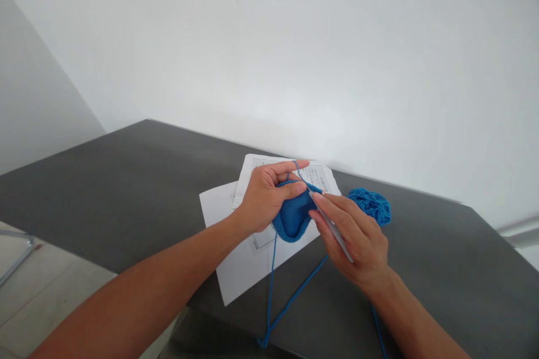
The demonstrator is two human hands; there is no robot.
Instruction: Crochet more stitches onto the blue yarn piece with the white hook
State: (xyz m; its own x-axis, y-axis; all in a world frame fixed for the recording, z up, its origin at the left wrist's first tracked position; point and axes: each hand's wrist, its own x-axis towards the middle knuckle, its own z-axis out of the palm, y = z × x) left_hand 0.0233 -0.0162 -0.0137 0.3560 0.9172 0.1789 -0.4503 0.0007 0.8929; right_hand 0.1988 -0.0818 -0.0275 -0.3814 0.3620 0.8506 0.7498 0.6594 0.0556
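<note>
My left hand (269, 190) pinches the upper edge of a blue crochet piece (292, 219), cupped in shape, between thumb and fingers. A strand of blue yarn (273, 280) loops over its outstretched index finger. In my right hand (357, 235) is a crochet hook (334, 230) with a pale grey handle, held like a pen. The hook's tip meets the crochet piece's edge close to my left thumb; the stitch there is too small to make out. From the piece the yarn hangs down to the table's front edge and runs back up behind my right hand.
Printed white sheets (231, 269) lie beneath my hands on the dark grey table (138, 196). A loose bundle of blue yarn (370, 206) rests right of the sheets. Behind the table stands a white wall (269, 56). A metal leg (19, 258) shows at far left.
</note>
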